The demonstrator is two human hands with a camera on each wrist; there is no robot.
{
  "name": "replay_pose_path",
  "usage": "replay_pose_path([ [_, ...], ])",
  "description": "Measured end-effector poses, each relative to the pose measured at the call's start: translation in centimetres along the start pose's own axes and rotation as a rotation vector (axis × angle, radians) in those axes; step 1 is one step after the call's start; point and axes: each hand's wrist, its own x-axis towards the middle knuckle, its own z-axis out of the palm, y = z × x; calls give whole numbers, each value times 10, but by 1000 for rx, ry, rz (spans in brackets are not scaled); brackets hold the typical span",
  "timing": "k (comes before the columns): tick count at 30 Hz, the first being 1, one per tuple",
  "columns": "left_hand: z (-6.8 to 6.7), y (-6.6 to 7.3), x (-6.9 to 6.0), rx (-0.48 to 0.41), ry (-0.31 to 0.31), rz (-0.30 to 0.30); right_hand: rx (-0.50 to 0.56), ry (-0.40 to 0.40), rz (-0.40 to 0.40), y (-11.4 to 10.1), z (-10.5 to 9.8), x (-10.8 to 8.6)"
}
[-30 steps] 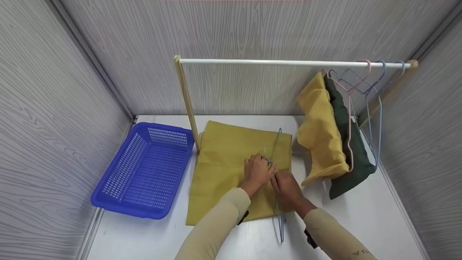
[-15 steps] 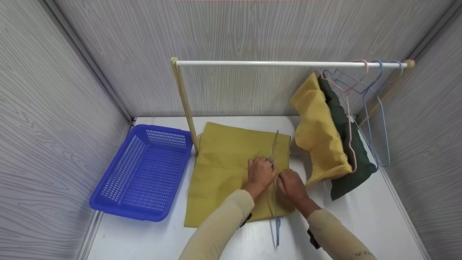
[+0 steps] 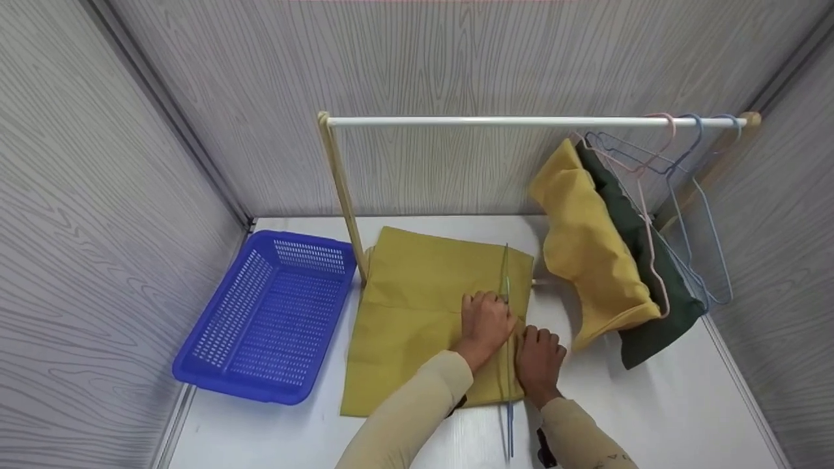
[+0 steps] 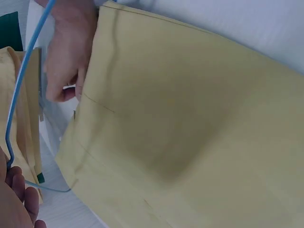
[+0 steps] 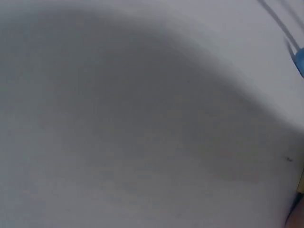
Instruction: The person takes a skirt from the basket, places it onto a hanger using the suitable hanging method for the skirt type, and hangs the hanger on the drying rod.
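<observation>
A mustard-yellow cloth (image 3: 410, 286) lies flat on the white table. A blue hanger (image 3: 510, 426) stands edge-on over its right part, also seen as a blue rod (image 4: 21, 76) in the left wrist view. My left hand (image 3: 485, 326) grips the hanger near its hook, with fingers (image 4: 19, 190) curled round it. At the cloth's right edge, my right hand (image 3: 541, 365) has its fingers curled and pinches the border; the fingertips are partly hidden. In the right wrist view only a corner of that hand and a sliver of cloth (image 5: 301, 183) show.
A blue perforated basket (image 3: 280, 326) sits at the left. Behind the cloth stands a rack with a white rail (image 3: 456, 122). At its right hang a yellow cloth (image 3: 586, 241), a dark green cloth (image 3: 658, 286), and pink (image 3: 651, 241) and blue hangers (image 3: 717, 241).
My right hand has let go of the fold beside the hanger's middle and moved down and right to the cloth's edge. The left hand still holds the hanger, which now stands more upright.
</observation>
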Motion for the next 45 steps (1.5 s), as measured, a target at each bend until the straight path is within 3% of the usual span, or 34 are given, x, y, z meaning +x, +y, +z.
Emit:
replay_pose_path([
  [4, 2, 6, 0, -21, -15, -37, -39, 76, -95, 2, 6, -3],
  [10, 7, 16, 4, -50, -70, -43, -84, 47, -144, 8, -1, -5],
  [15, 7, -3, 0, -34, -69, -21, -87, 70, -166, 0, 4, -10],
  [25, 9, -25, 2, -29, 43, 36, -100, 89, -161, 1, 10, -12],
  [31, 11, -36, 7, 57, 110, 60, -103, 127, -176, 2, 7, -10],
  [39, 12, -52, 5, 54, 131, 65, -107, 122, -174, 3, 10, -12],
  [45, 6, -67, 5, 68, 78, 34, -123, 105, -173, 3, 10, -11],
])
